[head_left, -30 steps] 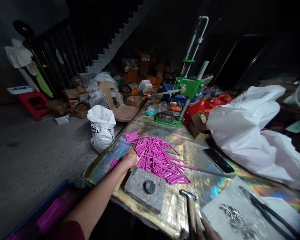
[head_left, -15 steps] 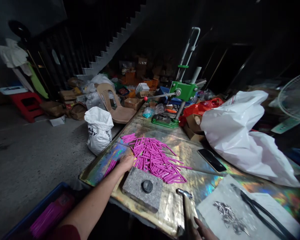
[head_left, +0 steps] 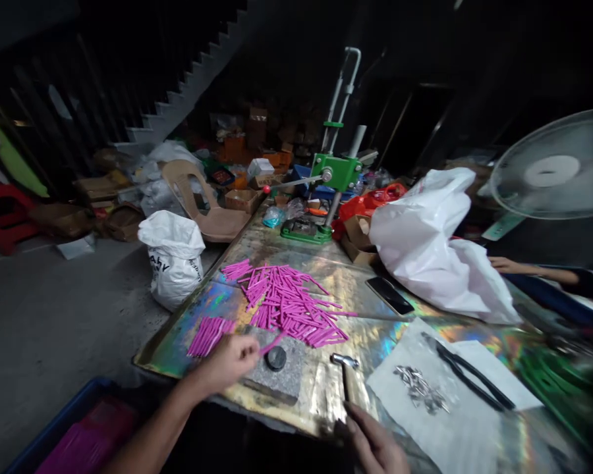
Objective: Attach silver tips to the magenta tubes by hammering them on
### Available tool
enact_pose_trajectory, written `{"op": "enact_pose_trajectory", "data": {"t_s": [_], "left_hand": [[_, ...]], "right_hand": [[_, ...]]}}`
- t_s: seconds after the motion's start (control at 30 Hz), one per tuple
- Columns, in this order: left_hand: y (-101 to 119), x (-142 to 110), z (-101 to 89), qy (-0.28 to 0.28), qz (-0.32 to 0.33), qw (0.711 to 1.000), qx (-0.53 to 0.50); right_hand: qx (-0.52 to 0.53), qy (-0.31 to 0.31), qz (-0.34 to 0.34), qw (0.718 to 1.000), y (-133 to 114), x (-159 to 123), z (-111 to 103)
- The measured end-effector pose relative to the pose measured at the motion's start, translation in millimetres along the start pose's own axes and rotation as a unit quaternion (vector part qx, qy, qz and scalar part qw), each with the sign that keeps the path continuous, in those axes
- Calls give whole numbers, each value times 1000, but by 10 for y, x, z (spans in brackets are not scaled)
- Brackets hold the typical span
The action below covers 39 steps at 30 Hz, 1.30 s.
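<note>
My left hand (head_left: 234,359) is closed on one pink stick (head_left: 274,343), holding it over the grey stone block (head_left: 289,378). A round dark metal piece (head_left: 276,359) sits on the block. Just behind lies a loose pile of pink sticks (head_left: 296,309), and a neater bundle of them (head_left: 208,336) is left of my hand. My right hand (head_left: 378,441), partly cut off by the frame's bottom, has its fingers round the handle of a small hammer (head_left: 346,361). The hammer's head is near the table surface.
Small metal pieces (head_left: 420,388) and black-handled pliers (head_left: 474,375) lie on white sheeting at right. A phone (head_left: 389,295), white bag (head_left: 425,243) and green hand press (head_left: 333,172) stand farther back. Another person's arm (head_left: 538,270) shows at far right, near a fan (head_left: 548,171).
My left hand has drawn back from the pile towards me, now with a pink stick over the block. The view has swung right, bringing another person's arm in. My right hand stays by the hammer.
</note>
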State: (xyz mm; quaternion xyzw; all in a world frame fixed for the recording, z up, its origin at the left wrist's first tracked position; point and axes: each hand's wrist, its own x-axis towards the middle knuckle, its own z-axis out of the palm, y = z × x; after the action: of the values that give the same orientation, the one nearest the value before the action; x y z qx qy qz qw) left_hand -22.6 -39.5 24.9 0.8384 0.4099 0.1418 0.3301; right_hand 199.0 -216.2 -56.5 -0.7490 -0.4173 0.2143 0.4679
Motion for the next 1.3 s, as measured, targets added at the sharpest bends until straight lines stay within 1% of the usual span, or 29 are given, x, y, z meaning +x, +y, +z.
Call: {"op": "enact_pose_trajectory", "data": {"t_s": [0.07,0.1,0.17,0.2,0.23,0.3,0.37,0.43,0.53,0.6,0.63,0.67,0.7,0.73,0.77,0.87,0.93,0.97,1.03,1.13,1.23,1.3], "left_hand": [[136,-171,95,-10,27,999,-45],[184,-238,154,-33,38,996,-75],[244,-323,296,-88,45,988,-116],[260,-343,376,-115,48,984,-130],[271,-351,459,-134,53,980,-140],[292,-343,617,-154,69,973,-157],[328,-320,744,-157,92,968,-174],[385,-293,831,-153,119,963,-186],[481,-258,915,-138,145,962,-186],[506,-240,963,-139,147,964,-173],[499,-234,987,-137,141,967,-165],[479,-229,1009,-134,131,970,-157],[448,-226,1029,-133,117,972,-152],[409,-224,1047,-132,101,974,-152],[368,-222,1061,-132,84,975,-158],[268,-217,1093,-142,46,971,-187],[238,-215,1114,-145,32,968,-201],[232,-214,1126,-145,27,967,-207],[230,-214,1152,-143,18,965,-218],[219,-212,1187,-149,10,962,-229],[181,-205,1212,-161,2,960,-227],[154,-198,1221,-171,-3,960,-219]], "right_hand": [[87,-49,19,995,-185,-41,76],[144,-97,37,984,-275,-60,118],[283,-122,70,949,-433,-85,198],[332,-137,73,930,-496,-88,229],[367,-135,70,918,-545,-85,251],[402,-137,57,903,-605,-65,261],[404,-127,48,904,-618,-47,242],[392,-107,49,913,-598,-48,219],[362,-86,53,927,-528,-84,191],[313,-104,43,943,-445,-91,136],[256,-100,33,961,-386,-73,82],[181,-81,25,980,-313,-37,6],[99,-48,18,994,-225,20,-91],[-18,20,18,999,-123,95,-205],[-58,51,29,997,-11,183,-329],[-143,100,60,983,324,466,-683],[-199,100,74,972,493,616,-836],[-223,93,78,967,552,671,-878],[-260,76,82,959,628,747,-901],[-292,57,88,951,682,805,-847],[-293,51,89,951,715,833,-789],[-275,55,85,956,723,839,-777]]}}
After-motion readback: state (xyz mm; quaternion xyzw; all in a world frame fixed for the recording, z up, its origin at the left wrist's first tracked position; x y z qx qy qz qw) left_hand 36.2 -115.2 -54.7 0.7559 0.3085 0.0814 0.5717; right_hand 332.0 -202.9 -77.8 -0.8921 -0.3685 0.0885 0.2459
